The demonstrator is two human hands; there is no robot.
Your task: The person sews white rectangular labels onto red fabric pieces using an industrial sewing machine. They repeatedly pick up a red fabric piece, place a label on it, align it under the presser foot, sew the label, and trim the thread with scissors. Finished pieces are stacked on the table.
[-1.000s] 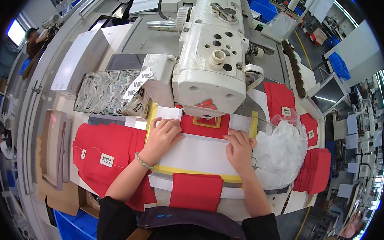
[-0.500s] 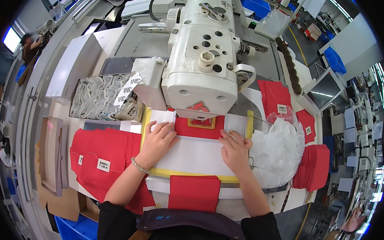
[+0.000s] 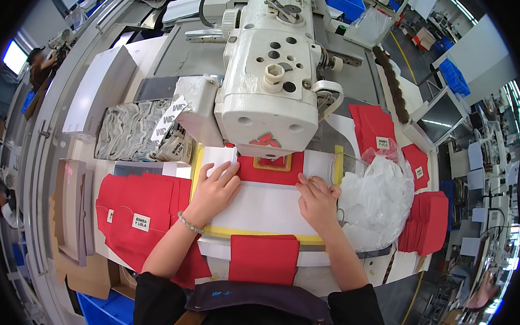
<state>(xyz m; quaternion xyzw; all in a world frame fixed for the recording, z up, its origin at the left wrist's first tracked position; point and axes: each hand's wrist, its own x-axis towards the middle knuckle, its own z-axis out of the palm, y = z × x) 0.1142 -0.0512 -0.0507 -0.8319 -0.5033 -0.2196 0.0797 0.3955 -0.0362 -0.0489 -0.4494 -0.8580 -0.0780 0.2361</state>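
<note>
Under the white sewing machine's head (image 3: 266, 116) lies a red fabric piece (image 3: 249, 172), partly hidden by the machine. A small yellow frame (image 3: 261, 166) rests on this fabric beneath the needle area. Around the fabric is a white board (image 3: 263, 213) with yellow edging. My left hand (image 3: 216, 188) lies on the board with fingers apart, its fingertips at the fabric's left edge. On the other side, my right hand (image 3: 317, 199) rests with fingers loosely bent and spread, touching the fabric's right edge. Neither hand grasps anything that I can see.
Red fabric pieces (image 3: 152, 201) spread at left; a red stack (image 3: 264, 258) sits in front of me. White crumpled material (image 3: 375, 204) lies at right, beside more red pieces (image 3: 426, 224). A box of labels (image 3: 135, 129) and a long white box (image 3: 99, 92) stand back left.
My left fingertips have shifted slightly toward the red fabric's left edge. My right hand stays almost in place. The machine head appears slightly higher and further left in view.
</note>
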